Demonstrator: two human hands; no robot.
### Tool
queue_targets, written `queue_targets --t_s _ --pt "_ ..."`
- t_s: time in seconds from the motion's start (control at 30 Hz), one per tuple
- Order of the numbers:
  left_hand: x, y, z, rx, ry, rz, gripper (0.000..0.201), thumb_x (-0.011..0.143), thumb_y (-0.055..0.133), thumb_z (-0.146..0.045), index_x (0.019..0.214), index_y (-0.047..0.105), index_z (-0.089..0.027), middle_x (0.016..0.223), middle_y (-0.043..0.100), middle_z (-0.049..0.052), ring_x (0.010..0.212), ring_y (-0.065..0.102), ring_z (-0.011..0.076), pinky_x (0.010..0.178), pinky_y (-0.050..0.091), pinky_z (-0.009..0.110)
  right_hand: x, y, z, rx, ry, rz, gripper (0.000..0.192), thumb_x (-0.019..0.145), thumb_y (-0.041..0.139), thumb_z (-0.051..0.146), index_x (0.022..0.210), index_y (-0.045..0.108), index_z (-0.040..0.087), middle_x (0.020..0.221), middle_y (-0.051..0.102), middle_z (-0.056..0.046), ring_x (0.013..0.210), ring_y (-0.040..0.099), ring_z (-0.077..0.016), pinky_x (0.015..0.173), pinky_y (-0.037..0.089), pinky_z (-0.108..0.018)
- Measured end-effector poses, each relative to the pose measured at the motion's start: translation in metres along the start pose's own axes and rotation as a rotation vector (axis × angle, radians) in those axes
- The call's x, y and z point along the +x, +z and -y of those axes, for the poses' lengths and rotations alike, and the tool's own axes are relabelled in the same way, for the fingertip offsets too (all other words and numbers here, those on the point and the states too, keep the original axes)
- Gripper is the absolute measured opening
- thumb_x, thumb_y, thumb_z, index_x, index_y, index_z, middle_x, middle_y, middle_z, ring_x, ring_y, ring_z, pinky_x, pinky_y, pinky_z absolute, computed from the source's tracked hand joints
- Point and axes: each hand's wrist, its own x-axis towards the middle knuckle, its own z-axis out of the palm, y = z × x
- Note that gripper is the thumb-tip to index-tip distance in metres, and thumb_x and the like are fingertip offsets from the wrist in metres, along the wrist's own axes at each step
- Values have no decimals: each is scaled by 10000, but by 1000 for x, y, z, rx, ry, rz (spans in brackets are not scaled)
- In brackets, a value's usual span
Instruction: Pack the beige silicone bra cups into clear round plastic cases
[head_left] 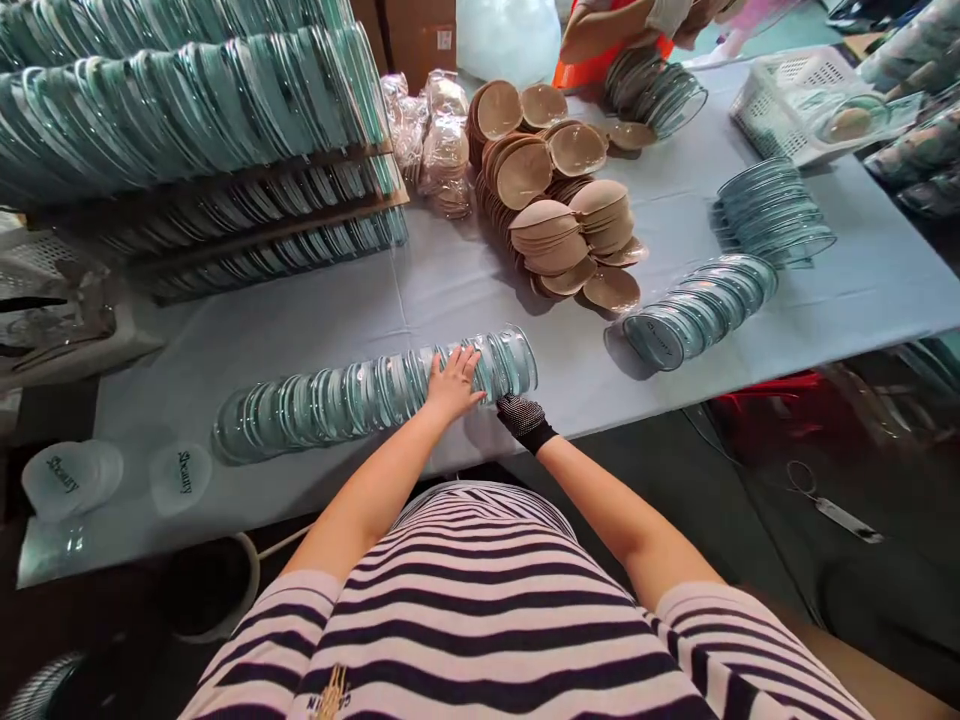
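My left hand (454, 385) lies spread on the row of clear cases (337, 402) along the table (300, 320); my gloved right hand (523, 417) meets its right end, grip unclear. Uneven pushing could buckle it, spilling cases off the near edge.

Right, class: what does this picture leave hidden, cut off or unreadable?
All in the head view:
Right hand: fingertips, hidden against the long package row.
Left hand: palm, hidden by its back.
Other person: head, cut off by the top edge.
Box label: print too small.

Case row (360, 395) on table (300, 315), before cups (551, 235)
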Motion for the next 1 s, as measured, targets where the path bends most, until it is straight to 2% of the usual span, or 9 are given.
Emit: queue_targets --t_s 0.13,0.23,0.4,0.5,0.63,0.73,0.83,0.9,1.0 --pt "-2 0 3 -10 2 -17 767 904 543 -527 1561 261 -249 1638 249 64 1522 178 282 1222 103 589 -6 20 -4 9 23 17 396 994 362 241 1241 664 166 1233 680 -158 1031 667 -259 812 486 -317" --pt "-2 -3 2 -26 14 -20 773 887 580 -511 1547 294 -229 1638 247 77 1525 160 300 1214 126 606 -13 5 -12 8 29 -52 429 1013 327 289 1225 685 184 1173 709 -142 1001 670 -248 798 480 -308" --pt "16 -7 -18 -55 129 -75 805 879 596 -494 1556 276 -198 1645 216 107 1527 149 309 1224 101 584 25 -91 -32 -103 132 -216 503 1032 237 331 1275 645 164 1247 661 -177 1102 631 -267 853 466 -333" --pt "30 -3 -31 -70 116 -60 771 894 566 -482 1549 299 -176 1631 256 114 1510 214 302 1226 124 571 75 -147 -27 -246 93 -27 390 972 400 270 1170 700 117 1184 679 -222 1067 653 -304 847 488 -385" --pt "37 5 -36 -56 91 -42 749 896 531 -506 1529 350 -148 1616 293 123 1491 259 309 1231 126 560 122 -177 -2 -290 -6 184 265 813 634 189 1036 745 97 1037 727 -222 988 688 -302 832 515 -403" --pt "39 7 -35 -57 65 -36 767 889 521 -534 1530 350 -148 1613 298 130 1491 254 316 1231 118 562 125 -179 3 -390 -129 241 272 819 639 185 1055 733 88 1042 724 -230 1035 679 -318 859 508 -417" --pt "41 7 -35 -74 49 -32 734 904 501 -534 1526 359 -171 1604 323 118 1486 264 311 1225 118 578 98 -168 -12 -382 -199 154 261 890 545 206 1067 723 133 1030 733 -193 1027 685 -286 831 490 -356" --pt "41 7 -36 -82 41 -46 713 905 512 -531 1519 372 -196 1599 335 108 1483 270 306 1225 117 578 68 -149 -28 -311 -168 61 269 916 507 262 1063 714 174 1007 742 -154 977 696 -261 774 470 -311" --pt "39 6 -37 -81 41 -61 716 900 531 -540 1519 370 -219 1604 328 104 1488 259 301 1227 115 568 20 -101 -49 -215 -78 -17 314 950 453 369 1058 705 215 1003 749 -108 897 703 -239 687 423 -279"
